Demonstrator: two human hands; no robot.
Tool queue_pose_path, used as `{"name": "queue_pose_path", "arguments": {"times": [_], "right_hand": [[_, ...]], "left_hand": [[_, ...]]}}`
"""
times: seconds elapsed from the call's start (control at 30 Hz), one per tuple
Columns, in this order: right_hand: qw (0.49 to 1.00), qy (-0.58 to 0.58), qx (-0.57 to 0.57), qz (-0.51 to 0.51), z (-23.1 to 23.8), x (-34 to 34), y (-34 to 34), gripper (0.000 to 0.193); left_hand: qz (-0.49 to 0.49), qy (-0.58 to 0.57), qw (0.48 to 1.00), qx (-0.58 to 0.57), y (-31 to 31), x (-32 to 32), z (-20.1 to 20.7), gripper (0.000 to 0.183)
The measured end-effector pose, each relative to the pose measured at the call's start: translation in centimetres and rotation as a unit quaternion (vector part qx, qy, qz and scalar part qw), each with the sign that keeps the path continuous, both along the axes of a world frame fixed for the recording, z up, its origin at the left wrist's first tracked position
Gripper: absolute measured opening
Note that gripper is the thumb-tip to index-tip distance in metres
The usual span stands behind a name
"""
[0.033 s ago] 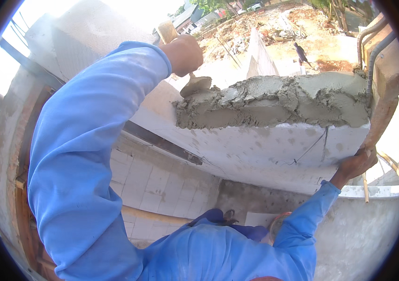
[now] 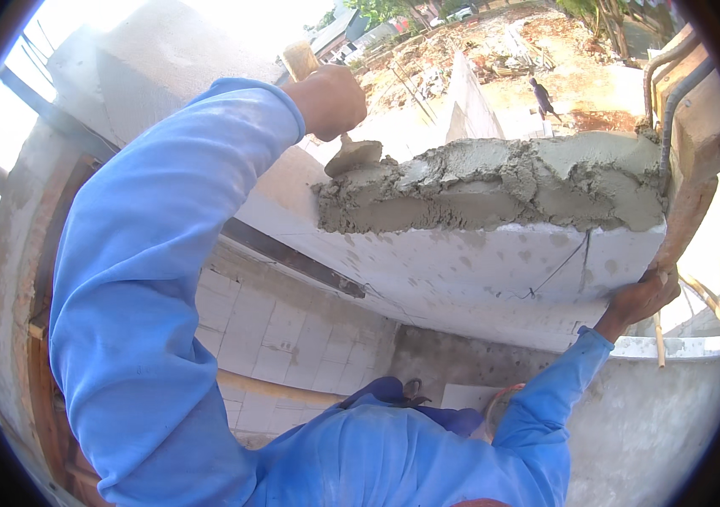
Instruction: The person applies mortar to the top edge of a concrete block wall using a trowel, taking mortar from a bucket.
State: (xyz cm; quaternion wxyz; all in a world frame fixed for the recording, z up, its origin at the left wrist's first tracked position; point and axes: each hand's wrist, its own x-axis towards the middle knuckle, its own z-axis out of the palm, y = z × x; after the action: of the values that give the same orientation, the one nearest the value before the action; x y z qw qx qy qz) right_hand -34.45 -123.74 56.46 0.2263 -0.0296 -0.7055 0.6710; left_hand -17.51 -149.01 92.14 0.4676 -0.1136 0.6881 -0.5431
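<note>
My left hand (image 2: 333, 101) is closed around the wooden handle (image 2: 300, 61) of a trowel. The trowel's mortar-coated blade (image 2: 353, 155) meets the left end of a thick bed of wet grey mortar (image 2: 478, 186). That mortar lies rough and lumpy along the top of a white block wall (image 2: 478, 262). At the wall's right end, my right hand (image 2: 643, 297) is wrapped against the lower part of a tan post (image 2: 694, 224). Some of its fingers are hidden behind the post. Both my arms are in long blue sleeves.
Bent conduits (image 2: 673, 101) rise beside the mortar's right end. A dark metal bar (image 2: 292, 258) runs along the wall's near side. Far below is a bucket (image 2: 499, 406), partly hidden by my right arm. Beyond the wall, a person (image 2: 543, 97) stands on the rubble-strewn ground.
</note>
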Motion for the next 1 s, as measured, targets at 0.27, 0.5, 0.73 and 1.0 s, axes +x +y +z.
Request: {"name": "queue_pose_path", "arguments": {"times": [0.27, 0.5, 0.73, 1.0], "right_hand": [[0.999, -0.014, -0.042, 0.003, 0.1, 0.2, 0.1, 0.045], [1.000, -0.015, -0.006, 0.002, 1.0, 0.5, 0.7, 0.043], [0.998, 0.009, -0.058, -0.002, 1.0, 0.9, 0.5, 0.042], [0.999, 0.031, 0.045, 0.004, 0.7, 0.8, 0.9, 0.043]], "left_hand": [[-0.109, 0.084, 0.988, 0.071, 5.1, -2.5, 0.4, 0.003], [-0.278, 0.149, 0.937, 0.150, 9.9, -5.2, -0.2, 0.019], [-0.391, 0.184, 0.883, 0.184, 13.3, -9.1, 0.3, 0.014], [-0.429, 0.240, 0.858, 0.151, 15.4, -9.1, 3.6, 0.015]]}}
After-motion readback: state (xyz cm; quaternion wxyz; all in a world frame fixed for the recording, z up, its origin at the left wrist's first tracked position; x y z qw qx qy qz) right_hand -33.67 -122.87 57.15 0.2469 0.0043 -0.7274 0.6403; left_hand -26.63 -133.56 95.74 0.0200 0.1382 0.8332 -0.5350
